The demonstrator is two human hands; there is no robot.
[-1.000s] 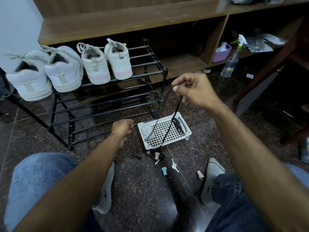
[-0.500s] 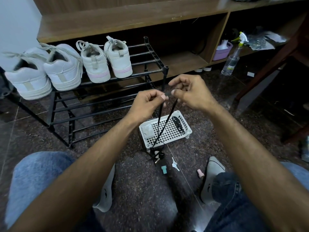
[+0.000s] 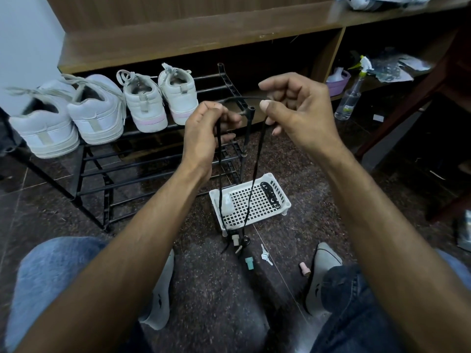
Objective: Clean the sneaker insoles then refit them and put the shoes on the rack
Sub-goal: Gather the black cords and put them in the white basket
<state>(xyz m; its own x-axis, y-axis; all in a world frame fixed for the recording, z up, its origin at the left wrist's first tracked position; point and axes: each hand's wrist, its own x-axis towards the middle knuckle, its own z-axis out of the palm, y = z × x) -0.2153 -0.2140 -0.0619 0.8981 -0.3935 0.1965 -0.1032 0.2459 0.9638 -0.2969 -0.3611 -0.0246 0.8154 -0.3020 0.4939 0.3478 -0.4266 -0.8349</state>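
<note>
The left hand (image 3: 206,128) had risen from the floor to pinch the black lace (image 3: 243,98) beside the right hand (image 3: 295,108), both closed on it. Two sneaker pairs (image 3: 102,110) occupied the rack's (image 3: 163,171) top tier; lacing likely remained.

Black shoelace (image 3: 257,159). White perforated basket (image 3: 280,197), grid of square holes. Black metal rack (image 3: 142,171). Top tier: two white sneakers with beige heel strips (image 3: 66,118); two white sneakers with a pink sole stripe (image 3: 163,103). Floor (image 3: 216,296) dark speckled brown. Jeans: left knee (image 3: 48,271) light blue, right knee (image 3: 351,301) dark blue. Lilac tub (image 3: 337,82), brown wooden shelf (image 3: 191,39).
</note>
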